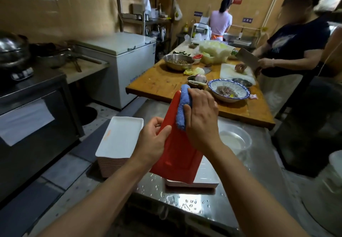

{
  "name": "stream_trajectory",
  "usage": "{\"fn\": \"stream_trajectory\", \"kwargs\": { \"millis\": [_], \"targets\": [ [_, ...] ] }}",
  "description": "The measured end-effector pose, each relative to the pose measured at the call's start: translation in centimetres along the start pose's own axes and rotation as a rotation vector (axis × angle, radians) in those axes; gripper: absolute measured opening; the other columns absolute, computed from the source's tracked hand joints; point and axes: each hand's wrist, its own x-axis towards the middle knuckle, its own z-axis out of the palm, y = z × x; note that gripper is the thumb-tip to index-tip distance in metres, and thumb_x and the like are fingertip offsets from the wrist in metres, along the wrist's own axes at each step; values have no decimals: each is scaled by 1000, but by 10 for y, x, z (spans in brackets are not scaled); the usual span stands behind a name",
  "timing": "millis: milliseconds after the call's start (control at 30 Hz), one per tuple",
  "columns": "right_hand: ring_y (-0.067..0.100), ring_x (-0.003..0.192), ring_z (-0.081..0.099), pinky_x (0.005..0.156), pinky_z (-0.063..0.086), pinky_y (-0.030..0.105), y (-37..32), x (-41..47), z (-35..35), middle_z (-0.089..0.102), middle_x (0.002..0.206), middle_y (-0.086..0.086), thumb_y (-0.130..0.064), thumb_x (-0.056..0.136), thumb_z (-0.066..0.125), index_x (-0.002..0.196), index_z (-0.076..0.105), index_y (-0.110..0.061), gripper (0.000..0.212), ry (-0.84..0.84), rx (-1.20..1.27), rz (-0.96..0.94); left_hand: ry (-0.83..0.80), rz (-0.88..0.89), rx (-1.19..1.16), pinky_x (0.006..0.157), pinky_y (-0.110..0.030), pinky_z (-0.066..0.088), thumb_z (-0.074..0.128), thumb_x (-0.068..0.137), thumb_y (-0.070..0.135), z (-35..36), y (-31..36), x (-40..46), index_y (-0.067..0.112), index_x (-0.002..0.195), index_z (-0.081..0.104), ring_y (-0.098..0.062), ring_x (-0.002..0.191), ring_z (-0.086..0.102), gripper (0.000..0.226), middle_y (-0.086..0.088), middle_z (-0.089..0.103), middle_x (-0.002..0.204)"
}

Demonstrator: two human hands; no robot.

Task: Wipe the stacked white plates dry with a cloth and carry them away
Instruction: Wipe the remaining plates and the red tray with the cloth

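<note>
In the head view, a rectangular plate with a red underside is held tilted on edge above a wet steel counter. It is gripped by the left hand, whose fingers are curled round its left edge with the thumb laid on the red face. A blue cloth is pressed against the plate's upper part by the right hand, fingers bent over the cloth. The plate's lower end is seen just above a short stack of plates lying flat on the counter. To the left, a taller stack of white plates is seen, white faces up. A steel basin is set on the counter to the right. Beyond, a wooden table is loaded with a blue-rimmed bowl and a steel bowl. A cleaver is held by a person in a dark shirt at a white cutting board. A second person is seen at the back wall, beside a white chest freezer.
</note>
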Motion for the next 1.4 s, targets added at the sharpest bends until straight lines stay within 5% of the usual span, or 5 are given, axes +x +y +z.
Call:
{"fn": "stream_trajectory", "kwargs": {
  "millis": [767,933,1067,1267,1400],
  "targets": [
    [14,88,62,76,55,32,28,-48,-28,55,104,6,-6,86,58,111,29,-24,42,-88,736,700,140,-8,-314,63,-35,58,46,98,14,33,-3,14,18,95,52,-16,73,68,7,-1,70,81],
    [-2,72,62,51,46,9,53,-41,-45,55,94,-6,-3,75,66,102,33,-24,47,-53,633,596,-77,-85,-62,77,-30,51,53,95,25,22,-6,21,21,115,50,-17,101,63,20,-4,63,112],
    [5,77,59,55,48,15,64,-39,-60,54,99,2,-15,58,67,99,35,-28,53,-185,557,508,-79,101,167,93,-37,44,74,57,55,2,29,37,29,139,29,-12,116,50,97,5,46,132],
    [9,70,55,55,45,16,70,-30,-82,55,89,10,-17,52,66,93,37,-28,51,-409,523,344,-633,34,351,78,-34,57,84,57,31,1,61,53,33,119,54,-18,95,69,68,0,70,105],
    [18,72,54,60,47,27,67,-21,-92,55,87,6,-13,65,68,97,38,-26,45,-414,465,218,-541,71,235,78,-36,58,79,60,21,4,52,46,29,112,59,-21,93,69,57,-1,70,101]
  ]
}}
